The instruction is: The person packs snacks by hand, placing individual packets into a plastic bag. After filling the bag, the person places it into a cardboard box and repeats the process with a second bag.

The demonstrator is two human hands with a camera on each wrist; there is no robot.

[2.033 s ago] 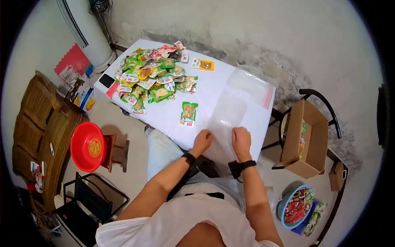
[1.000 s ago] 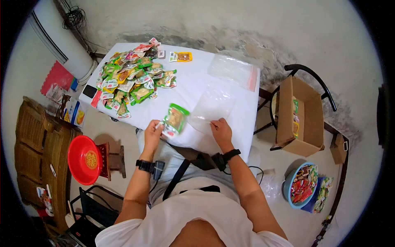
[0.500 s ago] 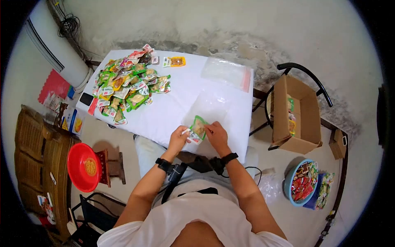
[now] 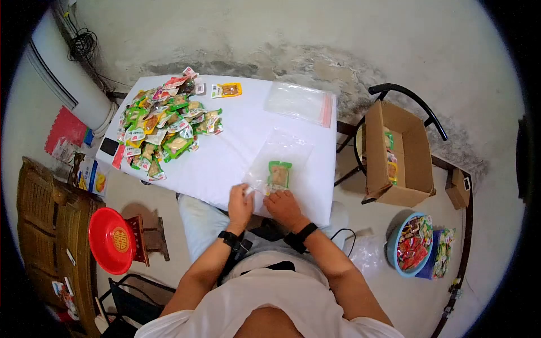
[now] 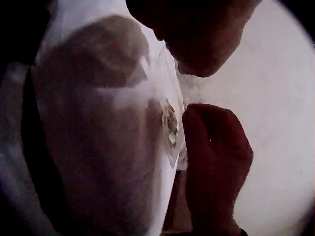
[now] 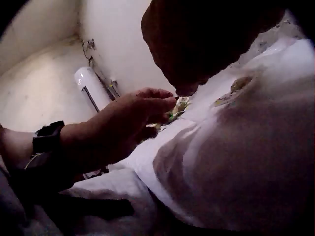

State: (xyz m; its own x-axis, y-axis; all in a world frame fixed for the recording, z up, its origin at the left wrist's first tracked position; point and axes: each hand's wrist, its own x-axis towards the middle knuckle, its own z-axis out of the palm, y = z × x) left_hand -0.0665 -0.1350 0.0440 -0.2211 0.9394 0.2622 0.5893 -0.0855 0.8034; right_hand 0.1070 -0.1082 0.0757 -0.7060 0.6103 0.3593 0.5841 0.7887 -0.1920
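A green-edged snack packet [image 4: 279,176] lies within the outline of a clear plastic bag [image 4: 290,147] on the white-covered table. My left hand [image 4: 240,205] pinches the bag's near left edge with bent fingers. Just to its right, my right hand [image 4: 283,209] grips the bag's near edge by the packet's lower end, its fingertips covering that end. In the left wrist view, the bag with the packet [image 5: 170,125] shows beyond both dark hands. The right wrist view has the left hand's thumb and index finger close together at the bag's side.
A heap of snack packets [image 4: 169,121] covers the table's left part, with a phone [image 4: 109,147] beside it. A yellow packet [image 4: 227,90] and flat clear bags [image 4: 298,102] lie at the back. Right stand a cardboard box [image 4: 414,146] on a chair and a blue basin [image 4: 397,248].
The left hand picked up the green packet and brought it right to the bag, where the right hand met it. Now the packet lies at the bag and the left hand has released it.
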